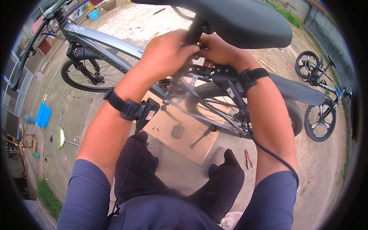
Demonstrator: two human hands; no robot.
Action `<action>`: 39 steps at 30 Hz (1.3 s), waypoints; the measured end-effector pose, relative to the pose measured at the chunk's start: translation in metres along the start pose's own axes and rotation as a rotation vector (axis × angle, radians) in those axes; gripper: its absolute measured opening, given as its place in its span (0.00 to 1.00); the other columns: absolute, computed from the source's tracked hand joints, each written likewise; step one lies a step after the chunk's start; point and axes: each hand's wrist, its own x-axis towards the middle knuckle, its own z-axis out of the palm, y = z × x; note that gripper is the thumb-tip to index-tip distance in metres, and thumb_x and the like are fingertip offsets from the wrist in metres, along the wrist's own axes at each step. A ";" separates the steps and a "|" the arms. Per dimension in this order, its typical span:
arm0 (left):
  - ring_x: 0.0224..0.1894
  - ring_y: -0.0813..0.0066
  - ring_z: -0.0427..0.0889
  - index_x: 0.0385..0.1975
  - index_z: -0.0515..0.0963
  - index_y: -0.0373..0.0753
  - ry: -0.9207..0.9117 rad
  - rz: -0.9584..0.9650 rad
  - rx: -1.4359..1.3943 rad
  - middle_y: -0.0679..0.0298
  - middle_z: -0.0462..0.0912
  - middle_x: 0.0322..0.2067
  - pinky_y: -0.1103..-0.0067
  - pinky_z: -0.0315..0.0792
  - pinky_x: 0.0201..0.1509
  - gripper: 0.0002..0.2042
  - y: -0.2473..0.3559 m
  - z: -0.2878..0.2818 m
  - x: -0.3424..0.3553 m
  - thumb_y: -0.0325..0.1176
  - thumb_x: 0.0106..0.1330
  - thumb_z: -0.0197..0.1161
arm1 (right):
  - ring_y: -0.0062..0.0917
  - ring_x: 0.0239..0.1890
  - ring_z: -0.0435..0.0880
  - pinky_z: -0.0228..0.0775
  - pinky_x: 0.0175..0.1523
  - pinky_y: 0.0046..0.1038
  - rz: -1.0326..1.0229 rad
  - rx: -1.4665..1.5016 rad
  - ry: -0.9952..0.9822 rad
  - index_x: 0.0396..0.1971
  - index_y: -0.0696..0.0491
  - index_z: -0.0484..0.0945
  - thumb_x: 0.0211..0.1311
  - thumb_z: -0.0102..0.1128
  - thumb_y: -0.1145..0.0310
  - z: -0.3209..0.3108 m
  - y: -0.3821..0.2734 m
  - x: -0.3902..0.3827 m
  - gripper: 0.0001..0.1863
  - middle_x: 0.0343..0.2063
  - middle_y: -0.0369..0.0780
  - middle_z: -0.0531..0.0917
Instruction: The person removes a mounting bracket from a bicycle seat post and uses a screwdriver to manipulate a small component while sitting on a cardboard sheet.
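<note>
A grey bicycle [105,43] stands across in front of me, its handlebar to the left and its black saddle [253,25] at the top. My left hand [165,51] is closed around the black seat post [195,28] below the saddle. From the other side my right hand [219,49] has its fingers bent in against the post, pinching something small that they hide. Just under my right hand, a black bracket joins the rear mudguard [299,90], which reaches out over the rear wheel [295,117]. Straps with small devices circle both wrists.
A flattened cardboard sheet [188,149] lies beneath the bicycle, by my feet. Red-handled pliers [248,159] rest on the ground at right. Another bicycle [326,86] is farther right. A blue dustpan [44,115] and a broom [61,138] are at left.
</note>
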 end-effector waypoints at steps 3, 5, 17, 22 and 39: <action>0.43 0.70 0.85 0.54 0.79 0.34 0.028 0.017 -0.110 0.57 0.86 0.40 0.75 0.77 0.46 0.17 -0.013 0.003 -0.007 0.38 0.71 0.65 | 0.21 0.23 0.86 0.81 0.30 0.23 -0.015 -0.134 0.089 0.50 0.56 0.79 0.69 0.55 0.75 0.006 -0.010 -0.004 0.12 0.34 0.39 0.87; 0.46 0.73 0.83 0.55 0.78 0.33 0.023 -0.007 -0.231 0.60 0.85 0.42 0.76 0.76 0.49 0.18 -0.023 0.009 -0.009 0.39 0.74 0.62 | 0.24 0.23 0.87 0.80 0.30 0.26 -0.076 -0.213 0.166 0.47 0.58 0.81 0.68 0.54 0.75 0.011 -0.004 -0.005 0.11 0.32 0.41 0.87; 0.60 0.76 0.75 0.64 0.72 0.33 0.010 -0.280 -0.805 0.62 0.81 0.56 0.77 0.67 0.67 0.23 -0.035 0.041 -0.008 0.45 0.82 0.47 | 0.32 0.35 0.90 0.80 0.41 0.31 -0.082 -0.254 0.470 0.56 0.59 0.77 0.63 0.55 0.73 0.029 0.014 -0.014 0.21 0.38 0.47 0.88; 0.64 0.73 0.73 0.68 0.67 0.31 -0.013 -0.271 -0.872 0.59 0.78 0.60 0.75 0.64 0.70 0.26 -0.033 0.034 -0.018 0.44 0.80 0.51 | 0.34 0.51 0.86 0.77 0.55 0.33 -0.097 -0.134 0.310 0.63 0.61 0.70 0.58 0.69 0.60 0.039 -0.009 -0.045 0.35 0.48 0.48 0.85; 0.57 0.76 0.78 0.71 0.67 0.38 -0.123 -0.116 -0.777 0.61 0.81 0.57 0.76 0.71 0.64 0.27 -0.038 0.024 -0.028 0.39 0.74 0.60 | 0.37 0.42 0.91 0.81 0.49 0.35 -0.035 -0.270 0.430 0.58 0.58 0.75 0.56 0.67 0.61 0.051 -0.021 -0.041 0.30 0.49 0.48 0.86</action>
